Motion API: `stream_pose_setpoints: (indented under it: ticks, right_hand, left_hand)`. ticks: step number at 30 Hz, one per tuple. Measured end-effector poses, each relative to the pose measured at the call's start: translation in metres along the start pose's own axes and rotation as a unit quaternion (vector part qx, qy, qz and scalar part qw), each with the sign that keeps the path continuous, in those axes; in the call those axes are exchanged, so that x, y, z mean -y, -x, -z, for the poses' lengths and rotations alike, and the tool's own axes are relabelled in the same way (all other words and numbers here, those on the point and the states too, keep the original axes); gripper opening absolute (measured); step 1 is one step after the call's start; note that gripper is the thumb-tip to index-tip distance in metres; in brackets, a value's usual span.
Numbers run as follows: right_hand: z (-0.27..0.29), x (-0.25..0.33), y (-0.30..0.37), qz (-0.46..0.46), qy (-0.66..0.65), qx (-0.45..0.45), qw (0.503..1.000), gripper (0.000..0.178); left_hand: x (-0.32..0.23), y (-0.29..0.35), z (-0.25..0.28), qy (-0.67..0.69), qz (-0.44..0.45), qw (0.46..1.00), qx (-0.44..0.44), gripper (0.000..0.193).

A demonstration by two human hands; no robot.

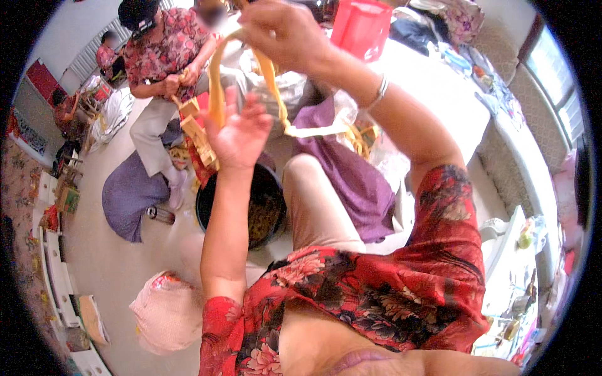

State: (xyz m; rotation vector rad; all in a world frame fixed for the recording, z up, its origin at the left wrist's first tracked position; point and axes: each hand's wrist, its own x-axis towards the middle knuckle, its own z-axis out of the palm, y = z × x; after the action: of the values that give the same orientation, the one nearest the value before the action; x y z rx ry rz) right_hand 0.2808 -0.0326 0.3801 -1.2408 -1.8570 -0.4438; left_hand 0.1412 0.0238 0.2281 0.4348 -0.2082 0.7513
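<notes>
Raised high in front of me, my right hand (285,37) pinches a long, flat yellow strip (216,88). One length of the strip hangs down on the left, close to the fingers of my left hand (241,135). That hand is lifted, palm showing and fingers spread; whether the strip touches its thumb I cannot tell. The other length drops beside it, bends, and runs right as a paler band to a tangled bundle of yellow strips (362,139) by clear plastic. Left of my left wrist stands a yellow wooden block device (199,135). Below it is a dark bucket (266,213), partly hidden by my forearm.
Purple cloth (357,182) drapes beside my knee. A co-worker (166,50) sits ahead left, hands on a light wooden piece. A red bucket (360,28) stands at the far right. A bottle (160,215) and a pink cloth bundle (166,310) lie on the floor.
</notes>
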Motion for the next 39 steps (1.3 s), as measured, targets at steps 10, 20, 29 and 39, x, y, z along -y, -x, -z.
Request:
stream_pose_setpoints:
  ticks: [10, 20, 29, 39]
  right_hand:
    - [-0.039, -0.126, 0.094, -0.195, 0.226, 0.259, 0.919, 0.039]
    - [-0.194, -0.030, 0.119, -0.167, -0.363, 0.361, 0.843, 0.025]
    - [-0.163, -0.019, 0.079, -0.361, -0.641, 0.189, 0.650, 0.014]
    - [-0.221, -0.002, 0.064, -0.377, -0.732, 0.238, 0.515, 0.015]
  left_hand:
    - [-0.056, 0.026, 0.052, -0.123, -0.122, 0.949, -0.264, 0.027]
    - [0.013, 0.038, 0.095, -0.625, 0.178, 0.740, -0.172, 0.025]
    - [0.023, 0.029, 0.084, -0.635, 0.133, 0.741, -0.176, 0.024]
    - [-0.080, 0.043, 0.073, -0.439, -0.187, 0.873, -0.102, 0.051]
